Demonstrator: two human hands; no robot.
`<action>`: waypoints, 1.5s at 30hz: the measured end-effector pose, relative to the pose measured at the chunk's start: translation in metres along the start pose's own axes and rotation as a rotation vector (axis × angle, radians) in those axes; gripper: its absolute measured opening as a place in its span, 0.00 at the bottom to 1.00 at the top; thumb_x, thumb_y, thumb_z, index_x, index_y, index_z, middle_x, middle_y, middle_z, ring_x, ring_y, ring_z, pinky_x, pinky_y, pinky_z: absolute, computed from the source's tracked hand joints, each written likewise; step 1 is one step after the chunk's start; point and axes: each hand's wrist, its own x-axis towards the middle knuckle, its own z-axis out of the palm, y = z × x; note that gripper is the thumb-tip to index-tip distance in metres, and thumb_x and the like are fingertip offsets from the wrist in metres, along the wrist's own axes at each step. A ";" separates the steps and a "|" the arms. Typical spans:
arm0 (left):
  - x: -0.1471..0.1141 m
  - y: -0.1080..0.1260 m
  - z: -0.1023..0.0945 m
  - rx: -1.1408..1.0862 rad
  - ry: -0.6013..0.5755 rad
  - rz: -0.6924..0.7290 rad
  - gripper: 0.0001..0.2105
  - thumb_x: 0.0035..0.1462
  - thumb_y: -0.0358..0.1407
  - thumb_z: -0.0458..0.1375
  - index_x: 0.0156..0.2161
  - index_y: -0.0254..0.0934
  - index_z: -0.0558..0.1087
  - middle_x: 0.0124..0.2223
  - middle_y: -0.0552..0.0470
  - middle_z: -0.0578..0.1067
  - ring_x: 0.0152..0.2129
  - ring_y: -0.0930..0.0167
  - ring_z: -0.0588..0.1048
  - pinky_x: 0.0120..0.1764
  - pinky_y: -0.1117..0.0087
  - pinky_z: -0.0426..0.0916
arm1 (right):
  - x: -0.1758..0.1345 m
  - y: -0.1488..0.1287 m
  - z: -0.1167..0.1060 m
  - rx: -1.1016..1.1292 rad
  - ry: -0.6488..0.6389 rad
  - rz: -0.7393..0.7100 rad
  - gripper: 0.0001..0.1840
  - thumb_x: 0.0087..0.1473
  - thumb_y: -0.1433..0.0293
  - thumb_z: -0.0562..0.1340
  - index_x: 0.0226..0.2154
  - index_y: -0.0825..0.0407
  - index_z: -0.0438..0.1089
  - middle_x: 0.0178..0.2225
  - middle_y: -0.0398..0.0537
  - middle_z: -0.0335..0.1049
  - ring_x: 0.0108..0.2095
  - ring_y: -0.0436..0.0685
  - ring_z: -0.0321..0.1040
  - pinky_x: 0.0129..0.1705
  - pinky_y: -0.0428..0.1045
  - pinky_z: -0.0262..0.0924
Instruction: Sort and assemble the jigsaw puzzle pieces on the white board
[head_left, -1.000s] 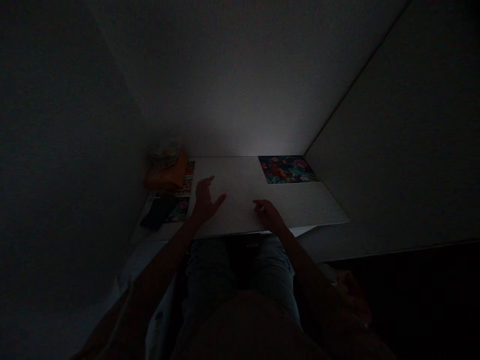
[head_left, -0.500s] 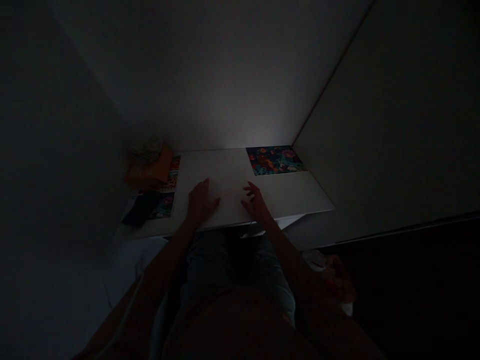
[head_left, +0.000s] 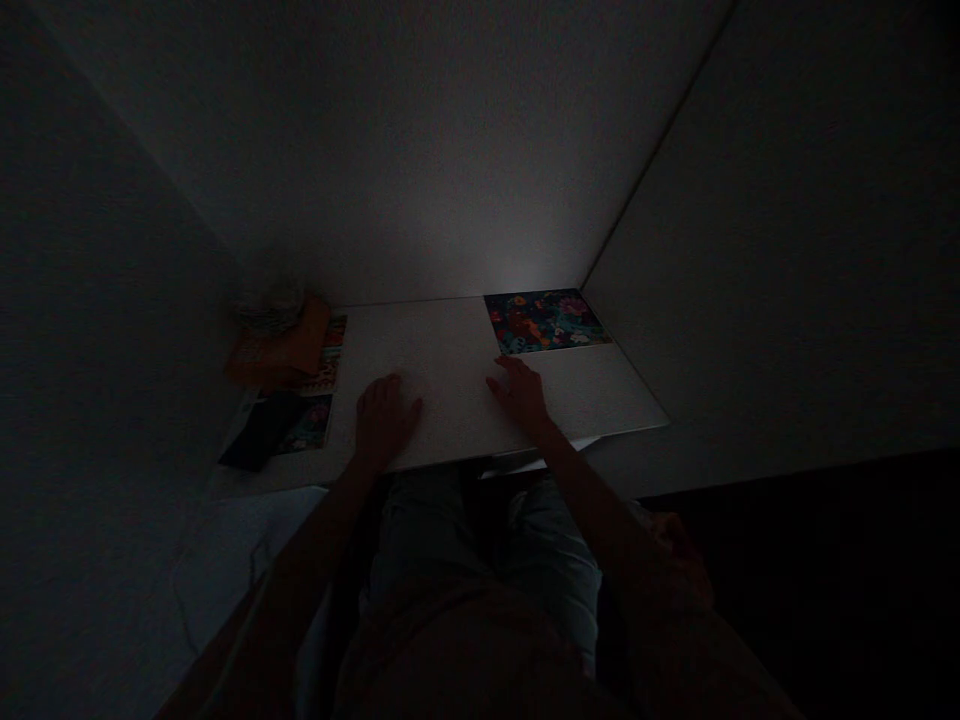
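The view is very dark. My left hand (head_left: 385, 420) is at the left-middle of a white tabletop (head_left: 442, 350), palm down, with its thumb spread from the fingers and nothing in it. My right hand (head_left: 521, 395) is over the right half of the tabletop, its fingers slightly bent and apart, holding nothing. Just beyond its fingertips lies a colourful floral-patterned sheet (head_left: 551, 320) in the far right corner. Whether either palm presses on the surface, I cannot tell.
At the table's left end sit an orange packet (head_left: 289, 345) with a crumpled pale bundle (head_left: 270, 305) on it, patterned sheets (head_left: 311, 425) and a dark flat object (head_left: 262, 430). Walls (head_left: 450, 180) border the table behind and to the right. Below the right arm lies a reddish item (head_left: 679, 540).
My left hand has shifted left and slightly nearer to me. My right hand has turned more palm down, close to the floral sheet. The camera view has shifted a little.
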 end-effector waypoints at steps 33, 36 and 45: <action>-0.026 -0.049 -0.010 -0.032 -0.012 0.029 0.15 0.61 0.35 0.44 0.50 0.34 0.64 0.51 0.36 0.66 0.51 0.54 0.64 0.55 0.49 0.58 | -0.105 -0.034 0.012 -0.335 -0.087 -0.113 0.25 0.55 0.49 0.59 0.53 0.39 0.66 0.56 0.46 0.64 0.57 0.65 0.56 0.56 0.62 0.50; -0.030 -0.050 -0.012 -0.077 -0.029 0.064 0.14 0.61 0.33 0.44 0.49 0.35 0.64 0.52 0.38 0.66 0.52 0.57 0.64 0.57 0.52 0.58 | -0.106 -0.028 0.003 -0.353 -0.106 -0.156 0.31 0.53 0.47 0.60 0.57 0.38 0.63 0.59 0.45 0.60 0.59 0.66 0.53 0.57 0.63 0.49; -0.035 -0.054 -0.009 -0.170 0.001 0.056 0.16 0.60 0.34 0.47 0.53 0.37 0.63 0.54 0.39 0.66 0.54 0.58 0.63 0.59 0.51 0.56 | -0.100 -0.046 0.013 -0.215 0.005 -0.139 0.21 0.58 0.53 0.56 0.52 0.38 0.67 0.54 0.49 0.64 0.57 0.64 0.57 0.54 0.62 0.55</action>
